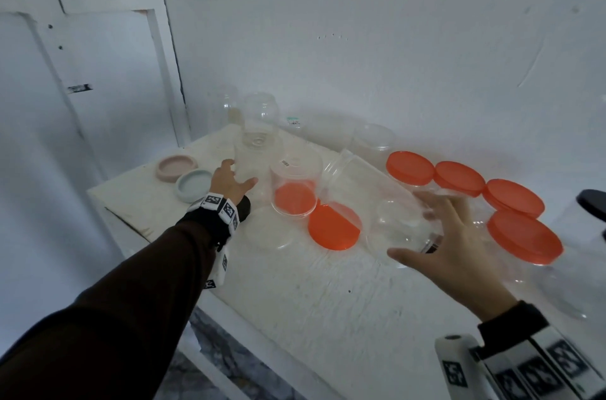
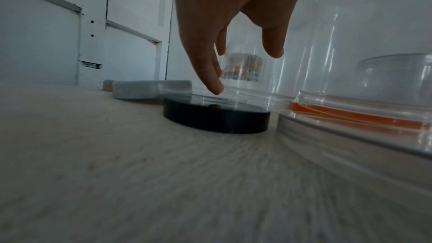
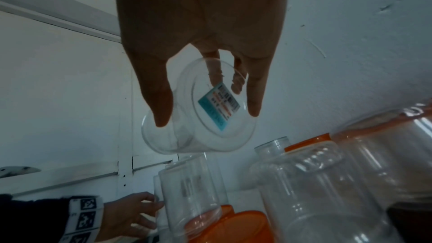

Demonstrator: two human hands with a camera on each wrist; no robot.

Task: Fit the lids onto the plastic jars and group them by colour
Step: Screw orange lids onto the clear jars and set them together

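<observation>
While the right hand (image 1: 459,235) grips a clear jar (image 3: 201,117), the open left hand (image 1: 229,183) should steady the tall jar (image 1: 249,167) before lifting.

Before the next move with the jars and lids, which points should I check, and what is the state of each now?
1. Right hand holds the clear jar it grips: ok.
2. That jar upright for a lid: not ok, tilted.
3. Left hand has a firm hold on the tall jar: cannot tell, fingers reach its base.
4. Loose orange lid within reach: ok.
5. Four orange-lidded jars grouped together: ok.
</observation>
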